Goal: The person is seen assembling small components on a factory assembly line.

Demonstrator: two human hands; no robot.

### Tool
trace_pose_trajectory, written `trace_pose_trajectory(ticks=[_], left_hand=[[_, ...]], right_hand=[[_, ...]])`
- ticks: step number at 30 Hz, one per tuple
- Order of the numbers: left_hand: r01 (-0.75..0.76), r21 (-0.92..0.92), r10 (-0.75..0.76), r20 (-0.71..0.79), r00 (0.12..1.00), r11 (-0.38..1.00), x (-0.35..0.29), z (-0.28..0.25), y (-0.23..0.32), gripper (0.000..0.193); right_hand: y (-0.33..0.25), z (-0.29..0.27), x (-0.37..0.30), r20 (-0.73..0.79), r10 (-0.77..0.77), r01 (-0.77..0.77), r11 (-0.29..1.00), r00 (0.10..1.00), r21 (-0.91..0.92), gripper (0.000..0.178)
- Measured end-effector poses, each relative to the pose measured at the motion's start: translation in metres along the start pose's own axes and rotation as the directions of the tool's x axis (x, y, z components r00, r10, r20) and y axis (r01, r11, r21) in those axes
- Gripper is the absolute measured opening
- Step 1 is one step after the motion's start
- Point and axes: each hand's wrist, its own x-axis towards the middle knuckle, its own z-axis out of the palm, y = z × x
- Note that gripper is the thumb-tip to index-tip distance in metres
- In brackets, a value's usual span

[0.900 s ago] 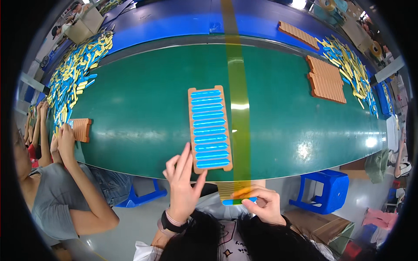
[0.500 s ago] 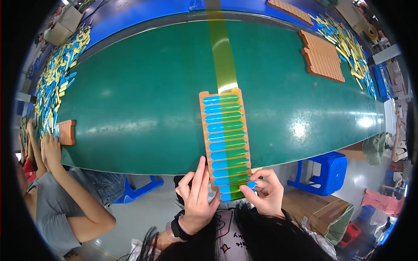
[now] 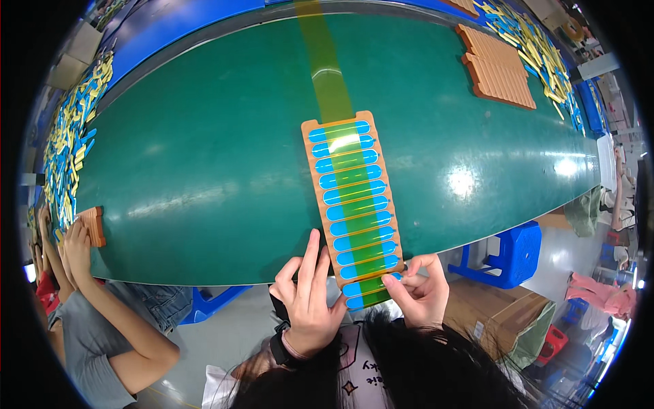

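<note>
A long orange ribbed tray point(image 3: 308, 129) extends over the table's near edge, its slots filled with several flat, rounded blue pieces point(image 3: 328, 197). Lengthwise over their middles runs a see-through yellow tape strip point(image 3: 325, 88), which continues past the tray's far end across the table. My left hand point(image 3: 310, 307) lies along the tray's lower left edge, fingers stretched out and thumb by the lowest pieces. At the lower right edge, my right hand point(image 3: 421, 293) pinches the end of a blue piece between thumb and index finger; the fingertips partly hide it.
The green table point(image 3: 225, 157) has a curved near edge. Loose yellow and blue pieces point(image 3: 65, 150) are heaped at left, with more at far right beside other orange trays point(image 3: 497, 68). A co-worker's hands point(image 3: 76, 249) work at the left. A blue stool point(image 3: 514, 255) stands at right.
The yellow strip, earlier over the right half of the blue pieces, now lies along their middles with blue showing on both sides. The pinching right hand has moved slightly up.
</note>
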Motion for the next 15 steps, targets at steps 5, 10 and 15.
trace_pose_trajectory(ticks=[5,10,15], left_hand=[[-0.034,-0.004,0.034,-0.015,0.999,0.999,0.005,-0.004,-0.006,0.062],[-0.476,0.128,0.487,-0.080,0.870,0.870,0.011,-0.013,-0.028,0.035],[-0.674,0.062,0.672,0.054,0.739,0.736,0.026,-0.022,-0.038,0.022]], right_hand=[[0.001,0.000,0.004,-0.025,0.036,-0.035,0.999,0.999,0.014,0.031],[-0.002,0.003,0.003,-0.059,0.055,-0.055,0.998,0.997,-0.003,0.031],[-0.005,0.005,0.003,-0.057,0.058,-0.058,0.998,0.997,-0.003,0.031]])
